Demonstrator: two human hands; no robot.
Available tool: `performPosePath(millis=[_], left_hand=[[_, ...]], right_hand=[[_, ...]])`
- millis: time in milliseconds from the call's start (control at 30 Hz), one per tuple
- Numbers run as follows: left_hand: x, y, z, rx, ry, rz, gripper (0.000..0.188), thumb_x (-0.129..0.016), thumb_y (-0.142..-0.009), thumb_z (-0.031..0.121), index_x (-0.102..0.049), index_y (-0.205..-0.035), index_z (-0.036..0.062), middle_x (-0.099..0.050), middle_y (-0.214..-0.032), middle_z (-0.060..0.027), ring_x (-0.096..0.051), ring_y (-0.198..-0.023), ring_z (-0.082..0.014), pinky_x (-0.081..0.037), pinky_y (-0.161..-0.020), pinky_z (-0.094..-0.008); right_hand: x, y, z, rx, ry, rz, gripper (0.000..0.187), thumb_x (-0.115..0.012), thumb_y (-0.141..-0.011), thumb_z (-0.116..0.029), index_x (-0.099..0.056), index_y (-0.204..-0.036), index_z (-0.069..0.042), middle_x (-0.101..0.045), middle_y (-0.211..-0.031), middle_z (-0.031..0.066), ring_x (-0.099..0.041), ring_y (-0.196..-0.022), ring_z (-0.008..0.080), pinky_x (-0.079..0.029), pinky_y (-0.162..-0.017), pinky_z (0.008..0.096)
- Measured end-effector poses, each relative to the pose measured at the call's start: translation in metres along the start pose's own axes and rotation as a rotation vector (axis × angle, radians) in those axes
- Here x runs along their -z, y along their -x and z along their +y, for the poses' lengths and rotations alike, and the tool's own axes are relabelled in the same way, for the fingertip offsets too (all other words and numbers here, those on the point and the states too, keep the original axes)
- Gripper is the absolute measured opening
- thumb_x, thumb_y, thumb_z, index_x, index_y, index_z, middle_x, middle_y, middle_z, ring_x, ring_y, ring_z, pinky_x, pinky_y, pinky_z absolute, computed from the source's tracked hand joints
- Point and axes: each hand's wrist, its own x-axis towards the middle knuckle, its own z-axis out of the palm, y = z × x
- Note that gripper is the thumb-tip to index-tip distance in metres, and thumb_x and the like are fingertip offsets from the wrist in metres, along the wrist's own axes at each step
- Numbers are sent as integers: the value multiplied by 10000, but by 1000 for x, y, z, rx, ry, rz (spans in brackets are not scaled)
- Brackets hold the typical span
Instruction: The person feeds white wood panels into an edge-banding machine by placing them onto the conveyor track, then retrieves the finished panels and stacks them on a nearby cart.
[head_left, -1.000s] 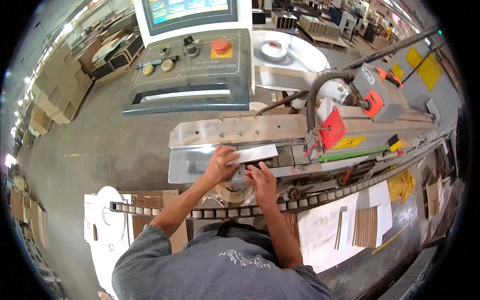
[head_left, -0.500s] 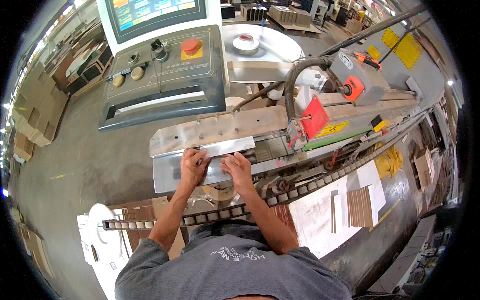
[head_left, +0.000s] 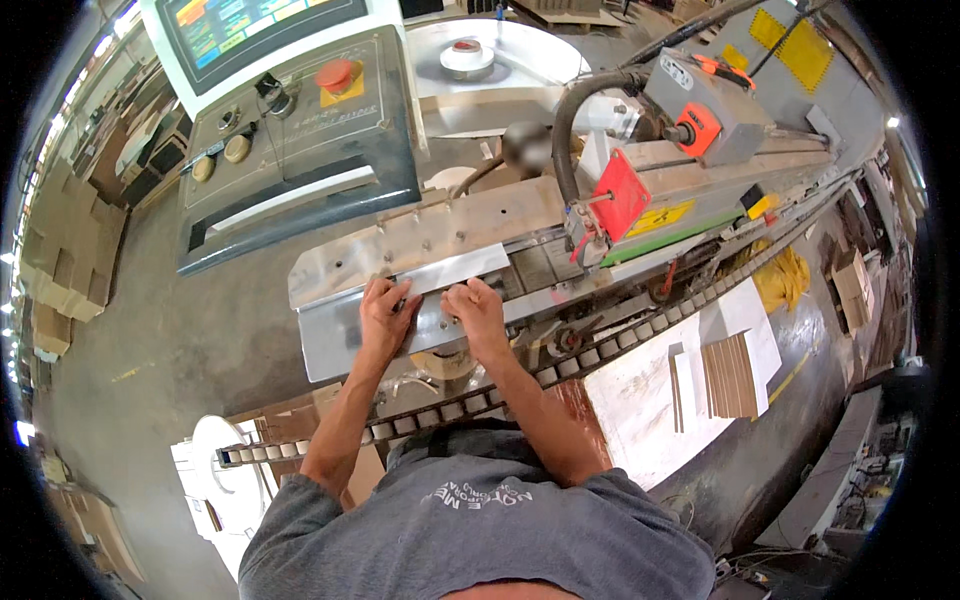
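Observation:
A narrow white strip of board [head_left: 455, 268] lies along the metal infeed table [head_left: 328, 338] of a machine, against its raised guide plate [head_left: 385, 246]. My left hand [head_left: 387, 312] is closed at the strip's near edge, thumb and bent fingers pressed together. Beside it, my right hand [head_left: 474, 310] is curled, with its fingertips at the same edge farther right. The undersides of both grips are hidden. To the right of the strip sits the machine head with a red plate [head_left: 620, 200] and an orange knob [head_left: 698, 132].
A control panel [head_left: 300, 125] with a red button [head_left: 338, 75] and a screen [head_left: 255, 30] stands at the far left. A roller rail [head_left: 560, 372] runs across in front of me. Brown-edged strips [head_left: 730, 378] are stacked on a white board [head_left: 640, 415] at right.
The view has shifted and tilted slightly, so the control panel sits lower left. Both hands stay at the strip's near edge, the right one curled a little tighter.

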Motion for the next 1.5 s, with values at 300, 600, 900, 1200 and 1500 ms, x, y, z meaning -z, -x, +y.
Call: performPosePath(millis=[300, 600, 900, 1200, 1500], left_hand=[[-53, -21, 37, -30, -11, -52, 266, -804, -734, 77, -714, -981, 33, -577, -816, -125, -567, -797, -329, -469, -711, -431], [-107, -41, 66, -58, 29, -109, 243, -789, -772, 124, -721, -992, 47, -575, -800, -129, -555, -782, -328, -466, -705, -434], [-168, -71, 108, -156, 72, -173, 235, -794, -770, 139, -743, -979, 43, -599, -828, -141, -573, -803, -338, -484, -713, -421], [-142, -58, 99, -239, -44, 0, 337, -826, -771, 177, -720, -1062, 44, -658, -948, -165, -618, -894, -346, -499, -815, -421], [-83, 2, 99, -4, 68, -84, 319, -774, -828, 140, -732, -1132, 57, -672, -1087, -139, -635, -996, -302, -520, -873, -413]], right_hand=[[35, -10, -52, 138, 385, 153, 270, -620, -946, -184, -441, -825, -23, -619, -831, 77, -632, -799, 120, -572, -788, 296], [86, -24, -71, 129, 553, 292, 167, -581, -931, -93, -480, -859, 18, -628, -809, 72, -570, -747, 96, -496, -690, 252], [106, 68, -134, 268, 631, 276, 379, -634, -956, -53, -577, -1324, 19, -650, -1224, 111, -624, -1006, 136, -504, -842, 246], [336, 196, -164, 90, 1736, 902, 566, -763, -832, -176, -566, -1335, -6, -589, -1263, 193, -520, -1170, 359, -468, -951, 467], [359, 227, -181, 31, 1811, 846, 514, -767, -823, -142, -596, -1259, 70, -623, -1189, 247, -577, -1102, 387, -480, -959, 453]])
